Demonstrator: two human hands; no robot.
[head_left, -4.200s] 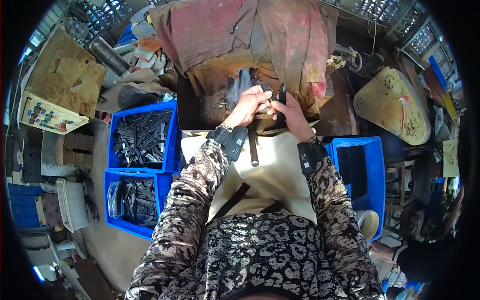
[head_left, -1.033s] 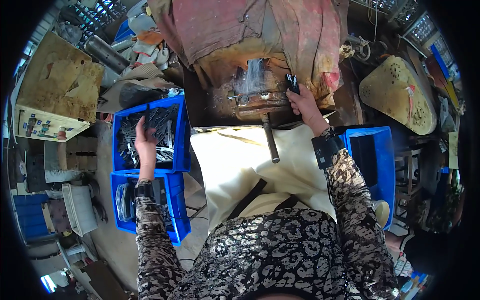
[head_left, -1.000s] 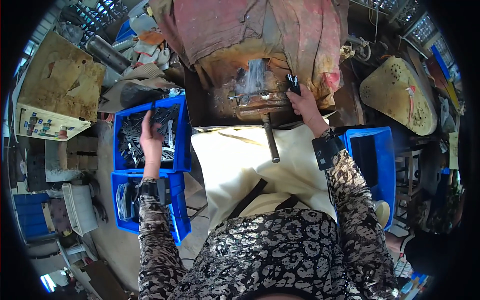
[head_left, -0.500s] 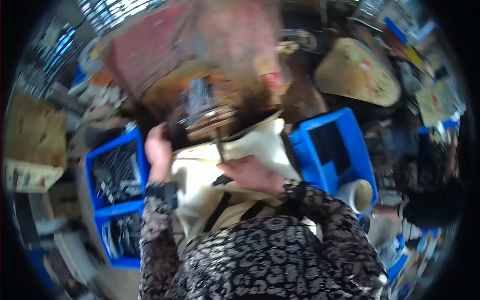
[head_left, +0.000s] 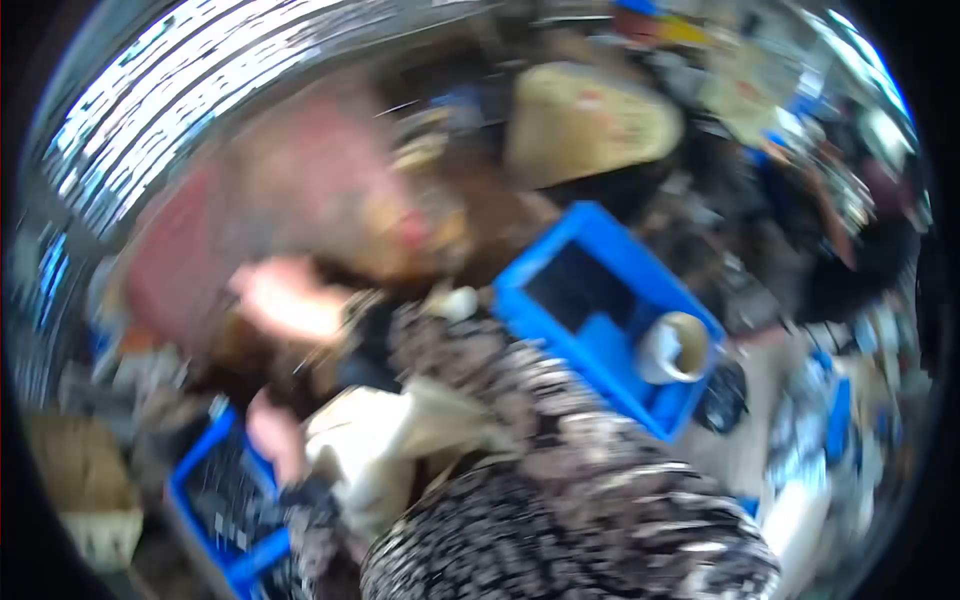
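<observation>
Motion blurs much of the head view. My right hand (head_left: pixel 290 300) reaches forward and left, in front of a large worn red machine (head_left: pixel 300 170); its fingers are smeared and I cannot make out anything in them. Lower down, my left hand (head_left: pixel 275 435) is beside a blue bin (head_left: pixel 262 555) that holds dark and shiny pieces. The left fingers are also too blurred to read. A cream cloth (head_left: pixel 365 440) covers my lap between my arms. The machine's working area near my right hand is mostly hidden.
To my right is another blue bin (head_left: pixel 640 250) with a pale hollow tube (head_left: pixel 660 350) standing in it. A cream, rounded triangular board (head_left: pixel 590 125) lies beyond. Cardboard boxes (head_left: pixel 85 465) stand at far left. A person in dark clothes (head_left: pixel 865 265) is at far right.
My view has swung to the right. My right hand has moved from above the cloth, where it gripped a dark handle, forward toward the red machine. My left hand is now lower, nearer my body.
</observation>
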